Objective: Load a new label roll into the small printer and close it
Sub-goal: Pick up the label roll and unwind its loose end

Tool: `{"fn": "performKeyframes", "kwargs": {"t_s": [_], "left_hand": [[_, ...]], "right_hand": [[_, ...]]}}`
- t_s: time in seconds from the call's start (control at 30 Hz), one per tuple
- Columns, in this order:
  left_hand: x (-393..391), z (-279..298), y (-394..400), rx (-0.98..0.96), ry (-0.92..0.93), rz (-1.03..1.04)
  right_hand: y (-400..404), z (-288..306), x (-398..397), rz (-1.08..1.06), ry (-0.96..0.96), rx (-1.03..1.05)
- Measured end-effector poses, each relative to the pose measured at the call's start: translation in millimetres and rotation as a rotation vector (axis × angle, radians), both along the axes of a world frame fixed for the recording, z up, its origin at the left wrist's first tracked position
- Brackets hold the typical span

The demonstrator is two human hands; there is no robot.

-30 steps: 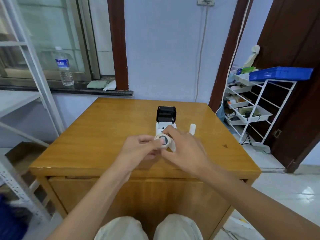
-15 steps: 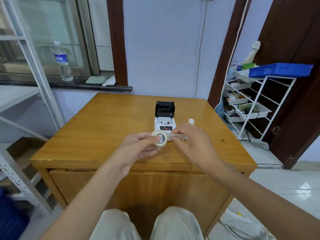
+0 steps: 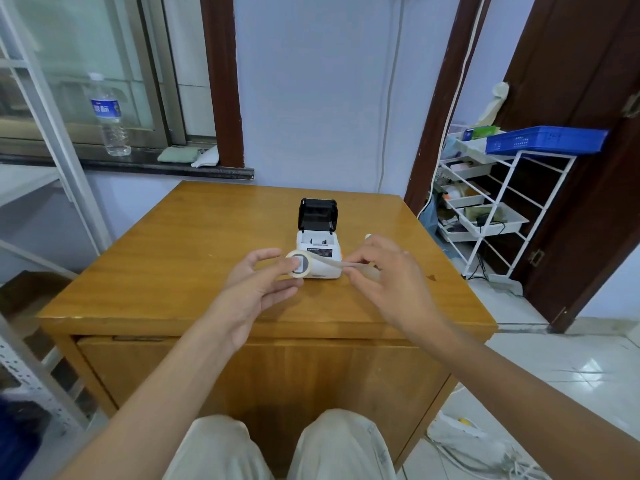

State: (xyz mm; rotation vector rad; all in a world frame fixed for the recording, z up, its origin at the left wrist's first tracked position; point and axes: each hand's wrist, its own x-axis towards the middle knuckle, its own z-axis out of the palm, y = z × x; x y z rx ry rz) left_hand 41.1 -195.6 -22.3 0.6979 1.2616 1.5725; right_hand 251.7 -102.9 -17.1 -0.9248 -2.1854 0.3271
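Observation:
A small white printer (image 3: 320, 252) stands mid-table with its black lid (image 3: 317, 214) raised and its paper bay showing. Just in front of it my left hand (image 3: 258, 284) holds a small white label roll (image 3: 300, 265) at the fingertips. A strip of label tape (image 3: 341, 264) runs from the roll to the right. My right hand (image 3: 391, 278) pinches the end of that strip. Both hands hover above the table, near the printer's front face.
The wooden table (image 3: 194, 258) has a small white cylinder (image 3: 367, 236) partly hidden behind my right hand. A water bottle (image 3: 109, 116) stands on the window ledge at left. A white wire rack (image 3: 491, 209) with a blue tray (image 3: 543, 139) is at right.
My hands have drawn apart: the right hand has pulled a strip of tape out of the roll to the right, while the left hand keeps the roll.

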Motion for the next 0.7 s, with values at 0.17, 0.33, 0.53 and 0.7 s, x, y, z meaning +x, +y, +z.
{"fn": "performKeyframes", "kwargs": {"t_s": [0.17,0.33,0.53,0.7], "left_hand": [[0.7,-3.4,-3.0,0.026,0.007,0.058],[0.3,1.8,-7.4,0.082,0.014,0.122],[1.4,1.4,-4.9,0.113,-0.090,0.089],[18.5,-1.6,8.4,0.139,-0.345,0.126]], "right_hand": [[5.0,7.6,1.0,-0.001,0.041,-0.016],[5.7,6.0,3.5,0.065,0.063,-0.048],[-5.2,12.1,11.4,0.117,0.159,-0.061],[-17.4,-5.3,-5.8,0.186,0.052,0.268]]}}
